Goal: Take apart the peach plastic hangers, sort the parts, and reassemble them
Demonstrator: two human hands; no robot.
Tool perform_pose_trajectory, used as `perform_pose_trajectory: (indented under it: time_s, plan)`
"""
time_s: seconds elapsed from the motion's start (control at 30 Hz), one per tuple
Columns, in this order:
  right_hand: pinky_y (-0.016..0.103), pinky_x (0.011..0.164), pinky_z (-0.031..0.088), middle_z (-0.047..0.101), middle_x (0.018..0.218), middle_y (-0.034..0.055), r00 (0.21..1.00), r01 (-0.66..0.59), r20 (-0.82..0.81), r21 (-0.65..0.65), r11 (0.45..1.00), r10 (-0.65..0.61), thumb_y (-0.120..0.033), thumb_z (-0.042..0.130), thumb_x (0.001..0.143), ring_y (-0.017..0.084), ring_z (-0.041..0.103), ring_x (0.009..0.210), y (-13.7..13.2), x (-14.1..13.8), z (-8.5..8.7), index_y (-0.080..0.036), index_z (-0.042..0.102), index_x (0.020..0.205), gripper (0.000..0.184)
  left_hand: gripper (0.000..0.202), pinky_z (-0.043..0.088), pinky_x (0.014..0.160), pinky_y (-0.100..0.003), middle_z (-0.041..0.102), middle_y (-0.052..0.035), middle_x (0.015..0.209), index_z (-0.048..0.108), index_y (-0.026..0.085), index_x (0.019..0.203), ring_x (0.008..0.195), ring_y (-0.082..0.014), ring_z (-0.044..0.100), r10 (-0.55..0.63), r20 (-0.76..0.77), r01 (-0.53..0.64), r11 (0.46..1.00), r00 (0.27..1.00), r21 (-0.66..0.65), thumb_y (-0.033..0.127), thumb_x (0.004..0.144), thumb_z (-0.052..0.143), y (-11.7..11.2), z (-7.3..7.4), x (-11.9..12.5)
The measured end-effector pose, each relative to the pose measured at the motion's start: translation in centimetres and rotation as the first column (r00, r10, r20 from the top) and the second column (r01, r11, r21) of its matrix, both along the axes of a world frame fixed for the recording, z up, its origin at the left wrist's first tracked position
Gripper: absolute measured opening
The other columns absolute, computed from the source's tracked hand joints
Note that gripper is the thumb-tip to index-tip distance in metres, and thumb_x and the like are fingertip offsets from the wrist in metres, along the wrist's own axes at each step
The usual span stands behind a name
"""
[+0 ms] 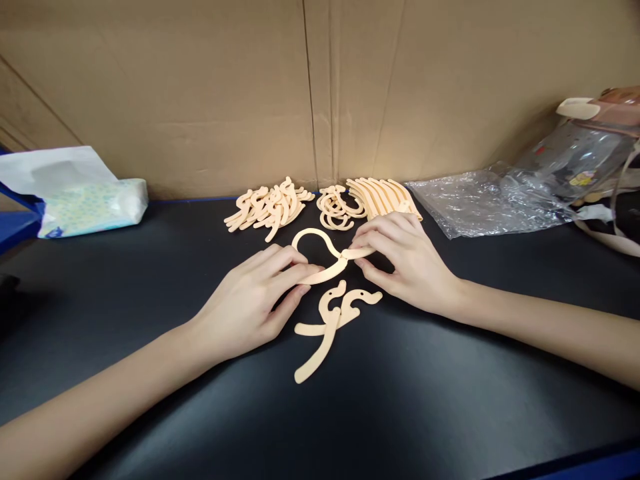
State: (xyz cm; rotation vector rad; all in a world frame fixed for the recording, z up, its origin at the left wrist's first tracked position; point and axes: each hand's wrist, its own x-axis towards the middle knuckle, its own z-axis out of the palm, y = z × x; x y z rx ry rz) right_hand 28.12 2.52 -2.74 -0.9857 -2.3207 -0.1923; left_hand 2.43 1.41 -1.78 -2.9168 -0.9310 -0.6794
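My left hand (255,297) pinches one end of a curved cream plastic arm piece (327,271) just above the black table (425,387). My right hand (405,260) grips the other end, where a cream hook piece (315,236) meets the arm at a joint between my hands. Two loose cream pieces (330,320) lie crossed on the table just in front of my fingers. Behind my hands sit three piles of the same plastic: curved arms on the left (267,207), hooks in the middle (337,208), and stacked arms on the right (383,195).
A cardboard wall (310,87) stands along the back of the table. A pack of tissues (85,200) lies at the far left. Crumpled clear plastic bags (500,197) and a clear bottle-like container (590,147) sit at the far right.
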Motion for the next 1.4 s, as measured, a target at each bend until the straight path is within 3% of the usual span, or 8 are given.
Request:
perform_pose_trajectory:
  time_s: [0.3,0.43,0.6,0.83,0.93,1.17,1.27,1.4]
  plan:
    - [0.048,0.108,0.039,0.049,0.146,0.0115,0.999,-0.037,-0.015,-0.043,0.998,0.036,-0.011,0.049,0.094,0.027,0.043,0.136,0.31,0.03,-0.23,-0.022,0.066,0.098,0.021,0.025,0.05,0.084,-0.029,0.065,-0.0067,0.11,0.063,0.017,0.117,0.096,-0.0173,0.061,-0.018,0.013,0.019,0.997,1.0,-0.078,0.019,0.1,0.046,0.25,-0.4,-0.1]
    - [0.044,0.105,0.046,0.056,0.138,0.0112,0.996,-0.048,-0.083,-0.105,0.993,0.04,-0.01,0.047,0.094,0.024,0.053,0.129,0.41,-0.01,-0.57,-0.022,0.062,0.106,0.022,0.026,0.051,0.084,-0.029,0.065,-0.0061,0.113,0.063,0.02,0.118,0.098,-0.0171,0.063,-0.026,-0.015,0.025,0.997,1.0,-0.076,0.021,0.101,0.043,0.29,-0.49,-0.03]
    - [0.038,0.106,0.045,0.056,0.134,0.0116,0.988,-0.053,-0.15,-0.156,0.986,0.03,-0.012,0.042,0.097,0.02,0.054,0.127,0.22,-0.09,-0.41,-0.02,0.056,0.117,0.026,0.026,0.052,0.084,-0.029,0.066,-0.0061,0.112,0.065,0.019,0.115,0.097,-0.0171,0.063,-0.027,-0.021,0.025,0.998,0.999,-0.058,0.022,0.101,0.043,0.3,-0.41,0.02]
    - [0.038,0.088,0.05,0.071,0.106,0.0057,0.986,-0.027,-0.162,-0.314,0.949,-0.025,-0.042,0.054,0.096,0.022,0.066,0.098,0.0,-0.31,0.15,-0.021,0.059,0.107,0.025,0.025,0.053,0.084,-0.027,0.066,-0.0054,0.109,0.066,0.02,0.114,0.096,-0.0164,0.064,-0.031,-0.002,0.031,0.998,1.0,-0.062,0.022,0.1,0.046,0.31,-0.44,0.09]
    - [0.039,0.089,0.049,0.071,0.109,0.0066,0.989,-0.054,-0.144,-0.281,0.958,0.013,-0.044,0.06,0.092,0.023,0.066,0.099,0.06,-0.3,0.04,-0.021,0.059,0.109,0.029,0.027,0.054,0.084,-0.027,0.066,-0.005,0.109,0.066,0.022,0.119,0.095,-0.0158,0.065,-0.021,0.018,0.022,0.997,1.0,-0.068,0.024,0.101,0.046,0.31,-0.51,0.04]
    - [0.033,0.082,0.05,0.07,0.088,0.0022,0.987,-0.03,-0.158,-0.294,0.955,-0.018,-0.021,0.055,0.093,0.019,0.065,0.088,0.46,-0.24,-0.27,-0.02,0.06,0.109,0.016,0.029,0.054,0.085,-0.028,0.065,-0.007,0.111,0.064,0.02,0.122,0.098,-0.0169,0.066,0.008,0.046,-0.003,0.994,0.999,-0.108,0.023,0.1,0.045,0.3,-0.65,0.18]
    - [0.034,0.086,0.049,0.068,0.097,0.0055,0.989,-0.059,-0.145,-0.235,0.97,0.024,-0.022,0.052,0.096,0.019,0.063,0.093,0.45,-0.18,-0.2,-0.019,0.063,0.106,0.015,0.03,0.053,0.088,-0.028,0.065,-0.0081,0.112,0.061,0.017,0.124,0.102,-0.0171,0.064,-0.011,0.065,0.018,0.993,0.998,-0.113,0.016,0.099,0.044,0.34,-0.81,0.18]
    - [0.036,0.093,0.046,0.064,0.112,0.0091,0.982,-0.188,-0.061,-0.166,0.968,0.181,-0.03,0.05,0.099,0.021,0.059,0.105,0.26,-0.07,-0.1,-0.021,0.068,0.108,0.022,0.035,0.05,0.094,-0.026,0.066,-0.0075,0.119,0.056,0.017,0.13,0.108,-0.0156,0.063,-0.082,0.062,0.088,0.991,0.995,-0.102,0.009,0.098,0.043,0.31,-0.65,-0.01]
